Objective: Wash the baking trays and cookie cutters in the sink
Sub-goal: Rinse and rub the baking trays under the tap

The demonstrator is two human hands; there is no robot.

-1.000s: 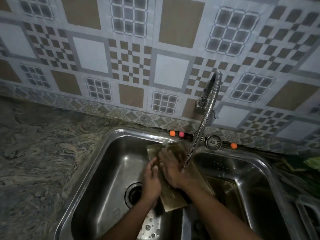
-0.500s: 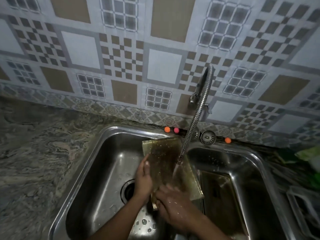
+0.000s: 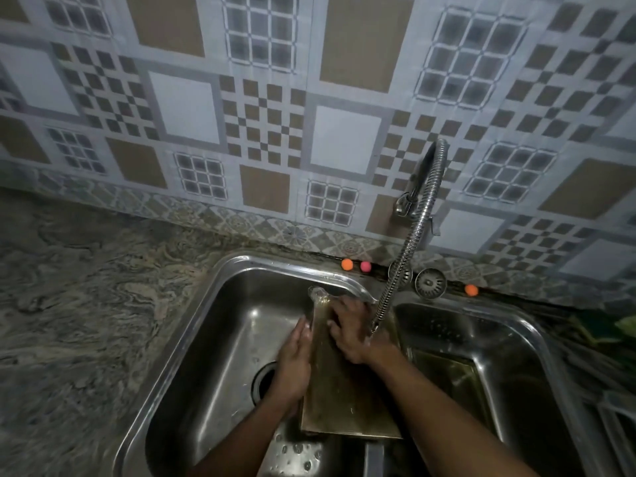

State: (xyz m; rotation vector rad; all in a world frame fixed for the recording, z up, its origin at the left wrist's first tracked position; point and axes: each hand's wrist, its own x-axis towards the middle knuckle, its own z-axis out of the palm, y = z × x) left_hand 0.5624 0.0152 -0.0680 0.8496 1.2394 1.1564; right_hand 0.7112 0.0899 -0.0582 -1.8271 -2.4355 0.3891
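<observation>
Right hand (image 3: 351, 330) now higher up tray (image 3: 344, 401)

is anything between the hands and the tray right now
Nothing visible does: the left hand is against the left edge of the tray, and the right hand lies flat on its face, both touching it directly.

The wall (image 3: 186, 108) is tiled in a patchwork of white, tan, checkered and grid-patterned squares, with a floral border strip (image 3: 241, 222) running along its foot. A swirled grey-brown stone countertop (image 3: 86, 304) spreads out to the left. A ribbed metal tap hose (image 3: 412, 235) arches out from the wall. The light is dim and cool.
</observation>
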